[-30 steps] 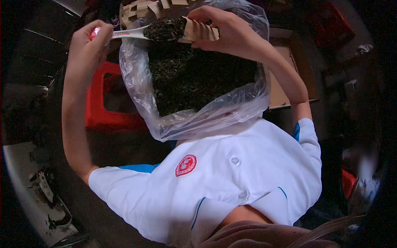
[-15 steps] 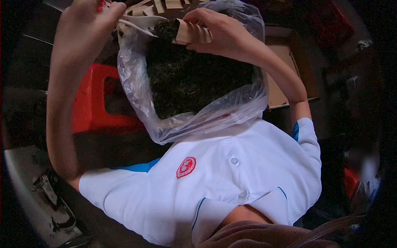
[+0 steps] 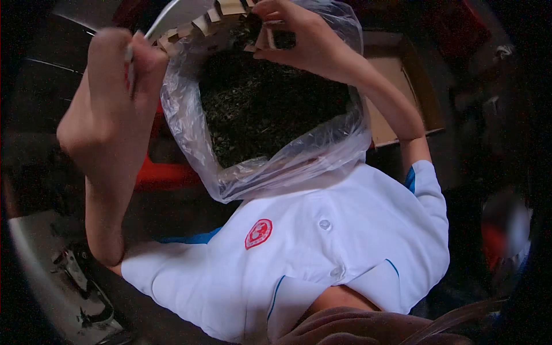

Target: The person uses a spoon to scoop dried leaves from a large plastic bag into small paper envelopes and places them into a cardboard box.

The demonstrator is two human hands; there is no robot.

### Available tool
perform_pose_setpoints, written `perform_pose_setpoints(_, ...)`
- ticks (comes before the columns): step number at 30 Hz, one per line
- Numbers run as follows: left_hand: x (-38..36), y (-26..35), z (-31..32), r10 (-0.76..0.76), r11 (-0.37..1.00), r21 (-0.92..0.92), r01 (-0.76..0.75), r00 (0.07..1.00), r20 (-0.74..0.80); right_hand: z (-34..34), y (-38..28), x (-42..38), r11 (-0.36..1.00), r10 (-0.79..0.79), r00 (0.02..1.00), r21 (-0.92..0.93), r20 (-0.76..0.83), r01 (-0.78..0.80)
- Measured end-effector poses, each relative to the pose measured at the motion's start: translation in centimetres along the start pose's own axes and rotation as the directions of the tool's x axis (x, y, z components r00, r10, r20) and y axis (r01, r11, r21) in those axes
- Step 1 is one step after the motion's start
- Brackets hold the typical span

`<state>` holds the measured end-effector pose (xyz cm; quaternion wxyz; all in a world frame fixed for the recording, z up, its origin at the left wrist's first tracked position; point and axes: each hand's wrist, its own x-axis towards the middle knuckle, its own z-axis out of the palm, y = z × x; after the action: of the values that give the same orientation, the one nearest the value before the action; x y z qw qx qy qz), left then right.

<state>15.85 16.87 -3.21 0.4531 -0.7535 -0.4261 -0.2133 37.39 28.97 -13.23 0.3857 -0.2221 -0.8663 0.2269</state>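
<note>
My left hand (image 3: pixel 112 98) is closed on the handle of a white spoon (image 3: pixel 163 18), with a bit of red and white showing between the fingers. The spoon's far end runs up to the top edge. My right hand (image 3: pixel 313 43) pinches a small tan paper packet (image 3: pixel 265 39) over the upper part of a clear plastic bag (image 3: pixel 187 132). Dark, dry, leaf-like loose material (image 3: pixel 264 109) fills the bag. Some dark material shows at the packet's mouth.
Several small tan paper packets (image 3: pixel 202 24) stand in a row beyond the bag. A red plastic stool (image 3: pixel 164 175) is left of the bag, and an open cardboard box (image 3: pixel 391 86) lies to its right. Metal parts (image 3: pixel 86 287) show at the lower left.
My left hand has moved down and nearer, and the spoon has swung away from the packet in my right hand. My right hand has shifted slightly up, and the packet has turned.
</note>
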Motion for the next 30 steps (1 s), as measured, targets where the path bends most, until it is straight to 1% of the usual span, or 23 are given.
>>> perform_pose_setpoints(2,-0.9,0.0,-0.2,0.008,1.0,0.018,-0.007,0.999,-0.04,0.1,0.2,-0.1,0.998,0.007,1.0,0.067,-0.027,-0.005)
perform_pose_setpoints(3,-1.2,-0.2,-0.3,0.035,0.995,0.1,-0.031,0.999,-0.035,0.2,0.3,-0.1,0.995,0.01,0.999,0.099,-0.039,-0.006)
perform_pose_setpoints(6,-2.0,-0.4,-0.7,-0.033,0.994,0.109,0.023,0.995,0.091,0.3,0.7,0.0,0.937,0.101,0.993,0.33,0.052,-0.113)
perform_pose_setpoints(9,-2.8,-0.7,-0.4,-0.042,0.989,0.144,0.029,0.995,0.09,0.0,-0.1,0.4,0.931,0.173,0.978,0.304,0.117,-0.201)
perform_pose_setpoints(12,-3.0,-0.8,-0.2,-0.054,0.992,0.115,0.045,0.995,0.08,1.5,2.5,-0.4,0.981,-0.043,0.997,0.189,-0.061,0.054)
perform_pose_setpoints(15,-3.2,-0.9,-0.1,-0.083,0.99,0.121,0.067,0.988,0.13,1.4,3.3,-0.2,0.976,-0.103,0.993,0.188,-0.059,0.113)
perform_pose_setpoints(18,-3.1,-0.8,0.0,-0.087,0.993,0.09,0.075,0.987,0.136,1.5,3.4,-0.1,0.964,-0.16,0.978,0.191,-0.132,0.183)
perform_pose_setpoints(21,-3.1,-0.5,0.0,-0.105,0.992,0.087,0.091,0.98,0.17,1.0,2.5,-0.1,0.984,0.05,0.999,0.172,-0.002,-0.049)
perform_pose_setpoints(24,-3.1,-0.5,0.3,-0.113,0.993,0.062,0.105,0.982,0.151,-1.6,0.4,0.6,0.967,-0.077,0.98,0.225,-0.184,0.119)
perform_pose_setpoints(25,-3.5,-0.5,0.3,-0.16,0.986,0.066,0.151,0.971,0.178,-2.3,1.1,0.4,0.976,-0.05,0.977,0.199,-0.209,0.092)
perform_pose_setpoints(27,-4.4,-0.7,0.5,-0.247,0.969,0.073,0.236,0.94,0.237,-4.3,2.2,0.7,0.965,-0.191,0.931,0.112,-0.311,0.236)
perform_pose_setpoints(28,-4.8,-0.6,0.6,-0.261,0.965,0.106,0.242,0.931,0.256,-5.4,2.6,0.7,0.952,-0.259,0.897,0.062,-0.357,0.3)
perform_pose_setpoints(30,-5.5,-0.5,0.6,-0.284,0.955,0.169,0.245,0.919,0.274,-8.0,2.7,-0.7,0.99,-0.027,0.913,0.115,-0.406,0.08)
